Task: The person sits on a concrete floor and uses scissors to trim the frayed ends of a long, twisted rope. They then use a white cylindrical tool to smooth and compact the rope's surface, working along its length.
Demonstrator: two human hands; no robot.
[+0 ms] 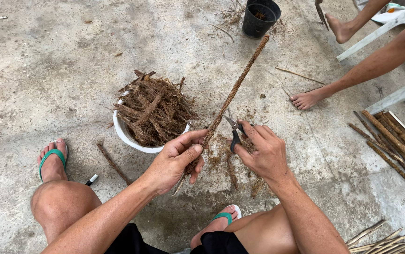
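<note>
My left hand [176, 162] grips the lower end of a long stick wrapped in brown fibre [233, 91], which slants up and away to the right. My right hand [263, 153] holds small dark-handled scissors [234, 131], their blades close beside the stick just above my left thumb. Loose fibre scraps [233, 171] lie on the concrete under both hands.
A white bowl [123, 134] heaped with brown coconut fibre [153, 110] stands left of the stick. A black pot [260, 18] sits at the top. Another person's bare feet [308, 99] and white chair legs are at right, by wrapped sticks [397, 146]. Plain sticks [383, 240] lie at bottom right.
</note>
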